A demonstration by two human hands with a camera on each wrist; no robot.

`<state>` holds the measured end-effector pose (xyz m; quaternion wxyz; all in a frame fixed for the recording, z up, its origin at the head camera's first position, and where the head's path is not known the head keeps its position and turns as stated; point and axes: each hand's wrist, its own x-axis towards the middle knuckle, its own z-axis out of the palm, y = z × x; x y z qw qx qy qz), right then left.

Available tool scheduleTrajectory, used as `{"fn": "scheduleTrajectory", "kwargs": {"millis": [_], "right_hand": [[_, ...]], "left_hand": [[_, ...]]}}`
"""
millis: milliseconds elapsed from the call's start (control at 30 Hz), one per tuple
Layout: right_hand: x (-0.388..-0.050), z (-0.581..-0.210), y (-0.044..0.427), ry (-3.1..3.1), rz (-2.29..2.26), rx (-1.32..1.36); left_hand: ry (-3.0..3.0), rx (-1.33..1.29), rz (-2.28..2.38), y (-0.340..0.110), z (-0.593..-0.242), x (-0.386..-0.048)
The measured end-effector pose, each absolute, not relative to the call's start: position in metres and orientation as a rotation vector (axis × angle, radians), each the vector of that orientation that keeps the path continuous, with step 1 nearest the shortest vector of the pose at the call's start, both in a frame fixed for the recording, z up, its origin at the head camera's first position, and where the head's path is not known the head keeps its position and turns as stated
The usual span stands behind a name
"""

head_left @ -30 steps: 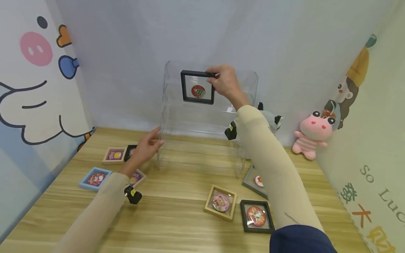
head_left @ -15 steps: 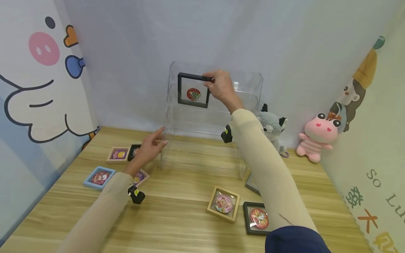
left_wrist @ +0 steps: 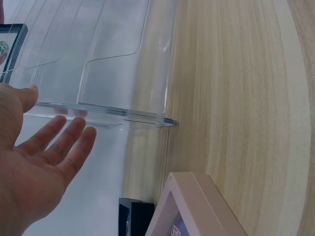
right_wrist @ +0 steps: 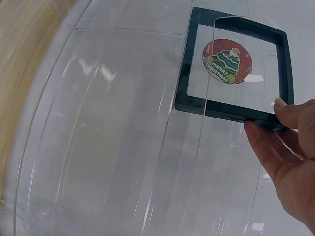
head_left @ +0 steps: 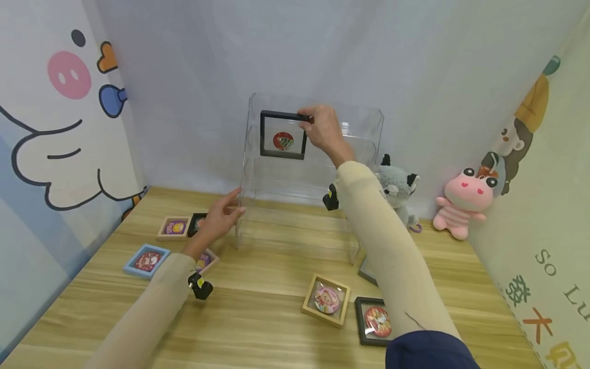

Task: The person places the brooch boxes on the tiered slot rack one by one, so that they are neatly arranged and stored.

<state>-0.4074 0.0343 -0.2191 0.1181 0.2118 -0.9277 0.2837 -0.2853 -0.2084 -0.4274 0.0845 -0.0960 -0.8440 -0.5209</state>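
Observation:
My right hand (head_left: 324,132) pinches a black floating display frame (head_left: 283,128) at its upper right corner. A round red badge with a Christmas tree (right_wrist: 229,61) sits inside the frame's clear film. The frame stands upright at an upper tier of a clear acrylic tiered rack (head_left: 295,219); its lower edge appears to meet the tier. My left hand (head_left: 216,221) is at the rack's left side, fingers spread. In the left wrist view, the left hand's fingers (left_wrist: 74,137) lie close beside the side panel; contact is hard to tell.
Left on the wooden table lie a blue frame (head_left: 146,260), two light-coloured ones and a black frame (head_left: 197,224). In front lie a wooden frame (head_left: 326,300), a black frame (head_left: 375,322) and a grey frame (head_left: 367,270). Grey (head_left: 395,187) and pink (head_left: 463,202) plush toys stand right.
The black frame in my right hand has moved slightly left and down against the rack. My left hand has kept its place at the rack's side. The head view has shifted a little.

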Motion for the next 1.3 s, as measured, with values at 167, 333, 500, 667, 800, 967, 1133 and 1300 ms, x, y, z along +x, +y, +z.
{"fn": "scheduleTrajectory", "kwargs": {"millis": [167,333,500,667,800,967,1133,1300], "right_hand": [[-0.407,-0.221,0.036,-2.7,0.824,0.631],[-0.404,-0.222,0.04,-2.676,0.872,0.655],[-0.397,-0.224,0.053,-2.641,0.958,0.637],[-0.385,-0.224,0.076,-2.55,1.062,0.643],[-0.37,-0.226,0.1,-2.488,1.173,0.674],[-0.346,-0.234,0.131,-2.375,1.28,0.676],[-0.324,-0.251,0.16,-2.259,1.326,0.676],[-0.299,-0.277,0.192,-2.259,1.311,0.653]], "left_hand": [[-2.518,-0.284,-1.551,-0.208,-0.429,-0.285],[-2.526,-0.279,-1.541,-0.208,-0.429,-0.286],[-2.534,-0.278,-1.545,-0.206,-0.43,-0.286],[-2.541,-0.261,-1.563,-0.205,-0.428,-0.285],[-2.531,-0.26,-1.58,-0.207,-0.427,-0.283],[-2.523,-0.281,-1.571,-0.209,-0.427,-0.281],[-2.511,-0.3,-1.553,-0.209,-0.428,-0.281],[-2.523,-0.299,-1.549,-0.208,-0.427,-0.283]]}}
